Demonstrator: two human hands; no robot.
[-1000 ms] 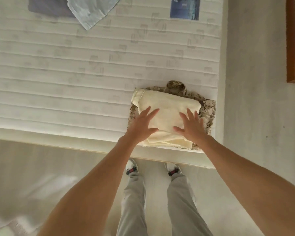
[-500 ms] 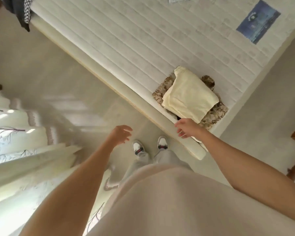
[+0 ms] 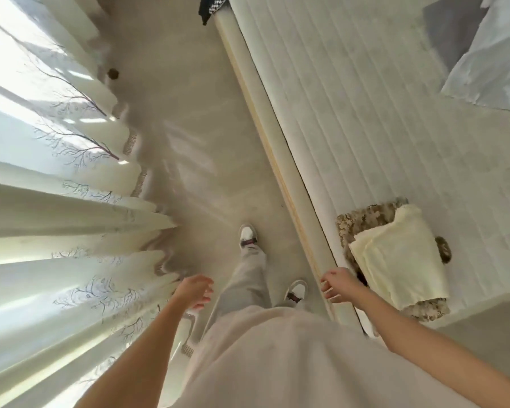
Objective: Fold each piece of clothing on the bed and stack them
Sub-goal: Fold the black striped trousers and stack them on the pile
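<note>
Both hands hang free and hold nothing: the left hand (image 3: 195,291) has its fingers loosely curled over the floor (image 3: 195,136), and the right hand (image 3: 337,285) hovers with relaxed, slightly bent fingers over the near edge of the bed (image 3: 351,119), not plainly touching it. Just beyond the right hand's fingertips, on the bed's corner, sits the stack: a folded cream garment (image 3: 401,260), soft and matte with a neat rectangular outline and a visible layered fold along its near edge, lies on top of a folded camouflage garment (image 3: 362,220), whose mottled brown and tan cloth shows around the cream piece on the far and near sides. The bed surface is a pale quilted mattress with long parallel stitched ribs. Farther up the bed, well away from the right hand, lies a pale blue garment (image 3: 489,63), smooth and rumpled, overlapping a flat grey garment (image 3: 451,28). At the far end of the bed a dark cloth with a checked patch (image 3: 214,5) hangs over the edge. To the outside of the left hand hang sheer pleated curtains (image 3: 56,201) printed with thin bare branches. The person wears light loose trousers and white shoes (image 3: 248,234).
</note>
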